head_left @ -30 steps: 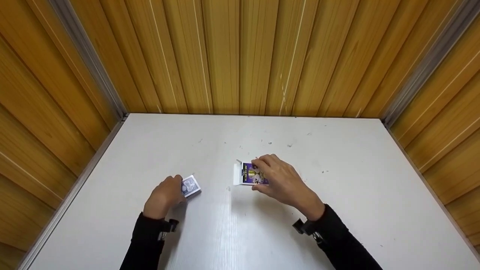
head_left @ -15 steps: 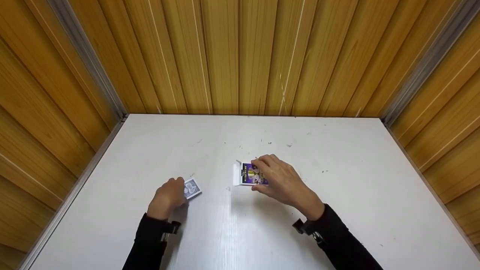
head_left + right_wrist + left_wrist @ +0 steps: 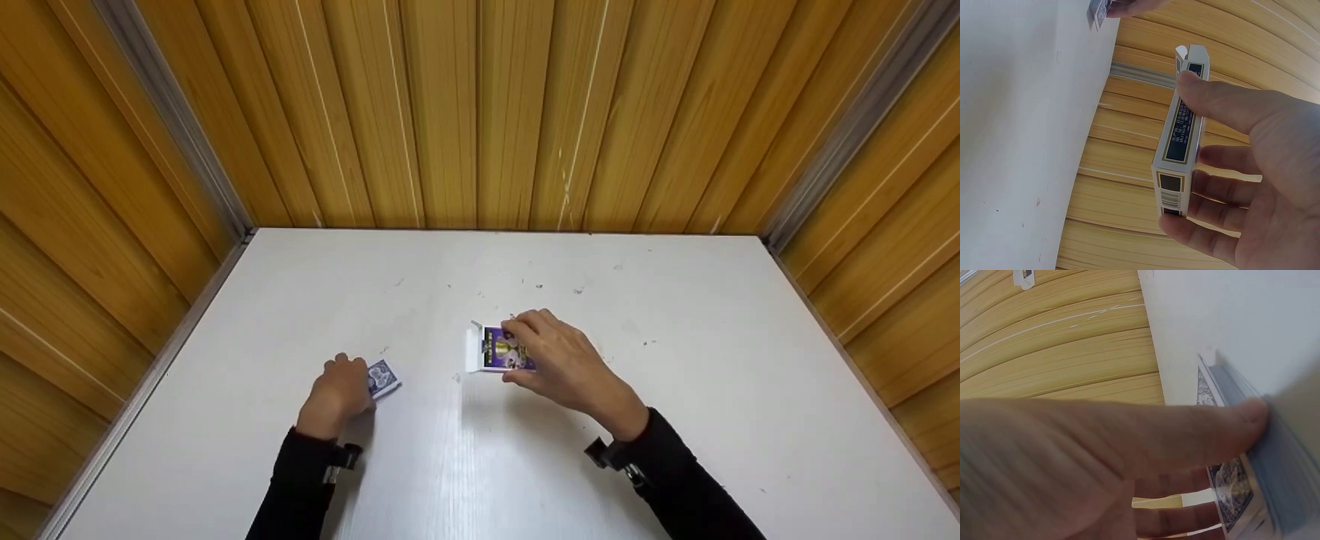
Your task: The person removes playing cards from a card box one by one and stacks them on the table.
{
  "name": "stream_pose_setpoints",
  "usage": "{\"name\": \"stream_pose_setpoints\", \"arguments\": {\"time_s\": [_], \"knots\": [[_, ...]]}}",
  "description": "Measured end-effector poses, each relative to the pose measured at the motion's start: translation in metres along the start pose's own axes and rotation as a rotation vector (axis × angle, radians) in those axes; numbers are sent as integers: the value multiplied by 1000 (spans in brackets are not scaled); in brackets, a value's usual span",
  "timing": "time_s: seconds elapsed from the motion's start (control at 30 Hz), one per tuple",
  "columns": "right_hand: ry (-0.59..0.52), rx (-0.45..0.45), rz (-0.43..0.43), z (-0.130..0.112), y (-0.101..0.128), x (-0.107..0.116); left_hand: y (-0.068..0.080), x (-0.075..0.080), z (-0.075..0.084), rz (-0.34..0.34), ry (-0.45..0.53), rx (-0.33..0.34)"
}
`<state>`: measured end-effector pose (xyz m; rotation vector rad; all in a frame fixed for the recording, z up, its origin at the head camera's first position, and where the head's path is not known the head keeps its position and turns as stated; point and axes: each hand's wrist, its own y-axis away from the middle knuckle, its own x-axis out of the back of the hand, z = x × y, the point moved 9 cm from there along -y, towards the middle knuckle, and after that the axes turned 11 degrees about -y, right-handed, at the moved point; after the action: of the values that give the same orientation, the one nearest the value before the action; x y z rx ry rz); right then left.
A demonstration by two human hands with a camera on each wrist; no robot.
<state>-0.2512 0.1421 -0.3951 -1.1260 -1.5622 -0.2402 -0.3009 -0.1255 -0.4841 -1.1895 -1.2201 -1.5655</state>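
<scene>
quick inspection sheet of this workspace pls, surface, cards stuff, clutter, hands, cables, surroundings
surface: white table, a few small dark specks near its far middle
job's things: deck of cards, blue patterned backs, at the left; purple card box with its white flap open at the left end, near the table's middle
clutter: nothing seen
hands: left hand grips the deck, thumb across its edge in the left wrist view; right hand holds the card box by its narrow sides, thumb and fingers
cables: nothing seen; dark wrist mounts on black sleeves
surroundings: wooden plank walls on three sides, grey metal corner strips
</scene>
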Motion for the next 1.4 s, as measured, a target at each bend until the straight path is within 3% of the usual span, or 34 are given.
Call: {"name": "stream_pose_setpoints", "arguments": {"time_s": [0.57, 0.83, 1.0, 1.23, 1.3, 1.4], "knots": [[7, 8, -8, -1, -2, -1, 1, 0, 2, -8, -30, -3], [-9, -10, -15, 1, -2, -2, 5, 11, -4, -15, 34, 37], [-6, -9, -13, 1, -1, -2, 13, 36, 9, 129, 129, -16], [2, 14, -4, 0, 1, -2, 32, 75, 68, 484, 374, -233], [3, 17, -1, -1, 2, -1, 36, 78, 84, 530, 461, -298], [-1, 17, -3, -3, 2, -2, 36, 74, 102, 543, 582, -362]]}}
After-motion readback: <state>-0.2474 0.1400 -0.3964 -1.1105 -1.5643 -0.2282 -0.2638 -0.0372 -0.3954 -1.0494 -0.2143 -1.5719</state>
